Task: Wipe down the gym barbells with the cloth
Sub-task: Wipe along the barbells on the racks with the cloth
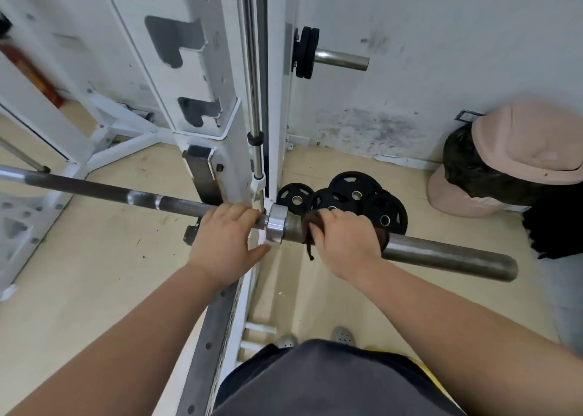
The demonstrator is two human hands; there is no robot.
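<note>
Head cam looking down at the grip, so starting there. The right hand (344,242) is clamped over a dark brown cloth (310,226). Its fingers curl down around the cloth and squeeze it onto the barbell (441,254) sleeve, just right of the shiny collar (276,224). A frayed bit of cloth dangles under the bar on the collar side of that hand. The left hand (225,242) is just on the other side of the collar, with fingers wrapped over the thin dark shaft and the thumb poking underneath toward the collar. So both hands are closed round the bar, one bare and one with the cloth in between.

The bar runs from far left of the collar, where the shaft turns brighter, out to the blunt grey sleeve end well right of it. The sleeve looks dull and patchy next to the polished collar.

Behind the collar, on the pale floor (110,258), four black weight plates (353,194) sit in an overlapping cluster. Any lettering on them is too small to read. Above the collar stands the white rack upright (202,78) with a chrome guide rod (254,84) beside it. Higher up and right of the collar, a steel peg (342,59) sticks out with two small black plates on it. Far right of the collar there's a pink bin (530,144) with a black bag under its lid. Below the collar, near the bottom edge, grey shoes (342,336) peek out.
</note>
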